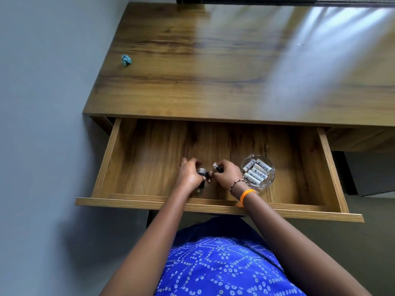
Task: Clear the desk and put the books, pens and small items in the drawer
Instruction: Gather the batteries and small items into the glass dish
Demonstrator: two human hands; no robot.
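Note:
The wooden drawer [139,159] stands pulled out under the desk [213,77]. Both my hands are inside it, near its front middle. My left hand [189,174] is closed around a small black and silver item [201,171]. Just to its right, my right hand [227,174] grips another small black item with a clear tip [217,167]. What exactly the items are is hard to tell. A glass ashtray [269,178] with several small white tubes [256,169] sits in the drawer beside my right wrist. A crumpled teal wrapper [126,60] lies on the desk's left edge.
A grey wall runs along the left of the desk. A dark object lines the desk's far edge [256,0]. The drawer's front panel [149,202] juts toward my body. A dark cabinet stands under the desk at the right [346,174].

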